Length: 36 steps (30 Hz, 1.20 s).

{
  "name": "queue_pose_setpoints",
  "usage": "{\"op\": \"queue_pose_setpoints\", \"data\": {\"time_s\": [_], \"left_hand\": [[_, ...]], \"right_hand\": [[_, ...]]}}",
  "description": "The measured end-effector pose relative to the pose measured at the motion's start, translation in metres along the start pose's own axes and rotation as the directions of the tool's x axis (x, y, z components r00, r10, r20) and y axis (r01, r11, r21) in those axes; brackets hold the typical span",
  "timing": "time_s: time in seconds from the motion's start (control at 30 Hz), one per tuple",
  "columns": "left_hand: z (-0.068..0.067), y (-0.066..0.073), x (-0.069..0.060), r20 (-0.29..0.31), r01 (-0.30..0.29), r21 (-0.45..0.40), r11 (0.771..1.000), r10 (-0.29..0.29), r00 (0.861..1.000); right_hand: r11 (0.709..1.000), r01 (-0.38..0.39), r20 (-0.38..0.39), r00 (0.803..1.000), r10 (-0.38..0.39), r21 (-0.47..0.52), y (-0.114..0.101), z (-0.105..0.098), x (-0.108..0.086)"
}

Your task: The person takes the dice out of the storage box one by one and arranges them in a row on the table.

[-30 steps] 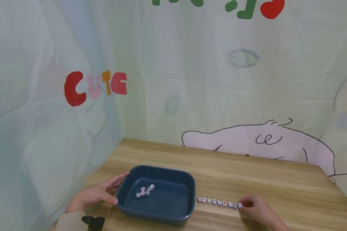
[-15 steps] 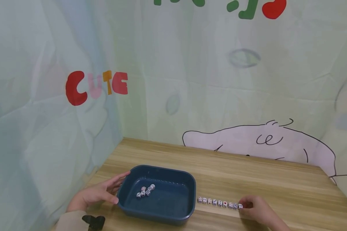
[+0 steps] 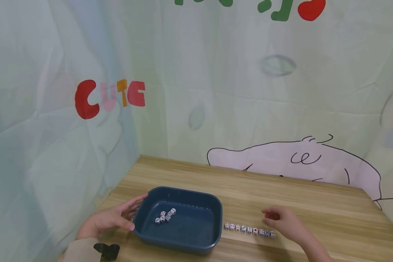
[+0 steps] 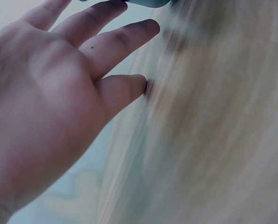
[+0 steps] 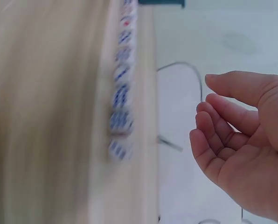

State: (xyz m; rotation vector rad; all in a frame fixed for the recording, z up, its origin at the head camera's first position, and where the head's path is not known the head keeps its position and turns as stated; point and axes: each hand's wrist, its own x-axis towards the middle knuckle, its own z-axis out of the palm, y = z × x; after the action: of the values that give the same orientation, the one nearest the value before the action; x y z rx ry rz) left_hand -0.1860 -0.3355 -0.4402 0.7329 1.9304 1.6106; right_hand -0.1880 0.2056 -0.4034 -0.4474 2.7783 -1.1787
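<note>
A dark blue tray [image 3: 183,243] stands on the wooden table, with several white dice [image 3: 162,219] grouped in its left part. The left hand [image 3: 109,220] touches the tray's left side, fingers spread and thumb at the near corner; in the left wrist view the same hand [image 4: 59,88] has extended fingers. Right of the tray runs a row of dice [image 3: 249,230]. Above the row's right end hovers the right hand [image 3: 286,222], apart from the dice. In the right wrist view the right hand [image 5: 251,135] holds nothing, its fingers loosely bent beside the row [image 5: 121,95].
The wooden table [image 3: 298,196] reaches back to a pale printed curtain [image 3: 216,91] with coloured letters and a cartoon figure. Another curtain side [image 3: 29,145] hangs along the left edge. A black object [image 3: 107,251] sits at the left sleeve.
The right hand has let go of the die at the row's right end and moved up and slightly left of it. The left hand stays at the tray.
</note>
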Motion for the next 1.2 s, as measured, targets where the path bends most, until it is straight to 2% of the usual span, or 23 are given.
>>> {"op": "queue_pose_setpoints", "data": {"time_s": [0.2, 0.43, 0.73, 1.03, 1.2], "left_hand": [[0.000, 0.000, 0.000, -0.012, 0.010, 0.021, 1.000, -0.009, 1.000], [0.001, 0.005, 0.002, -0.026, 0.037, 0.048, 0.998, -0.036, 0.999], [0.002, 0.005, 0.001, -0.031, 0.051, 0.049, 0.998, -0.050, 0.998], [0.003, 0.005, 0.002, -0.023, 0.048, 0.039, 0.998, -0.047, 0.999], [0.002, 0.004, 0.001, -0.018, 0.040, 0.037, 0.999, -0.039, 0.999]], "right_hand": [[0.997, 0.058, 0.035, 0.998, -0.060, 0.045, -0.028, 0.009, 0.014], [0.994, 0.058, 0.062, 0.996, -0.064, 0.096, -0.054, 0.024, 0.028], [0.984, 0.139, 0.077, 0.986, -0.147, 0.109, -0.078, 0.041, 0.041], [0.978, 0.151, 0.125, 0.978, -0.169, 0.143, -0.095, 0.064, 0.055], [0.970, 0.186, 0.148, 0.967, -0.209, 0.156, -0.104, 0.079, 0.066]]}}
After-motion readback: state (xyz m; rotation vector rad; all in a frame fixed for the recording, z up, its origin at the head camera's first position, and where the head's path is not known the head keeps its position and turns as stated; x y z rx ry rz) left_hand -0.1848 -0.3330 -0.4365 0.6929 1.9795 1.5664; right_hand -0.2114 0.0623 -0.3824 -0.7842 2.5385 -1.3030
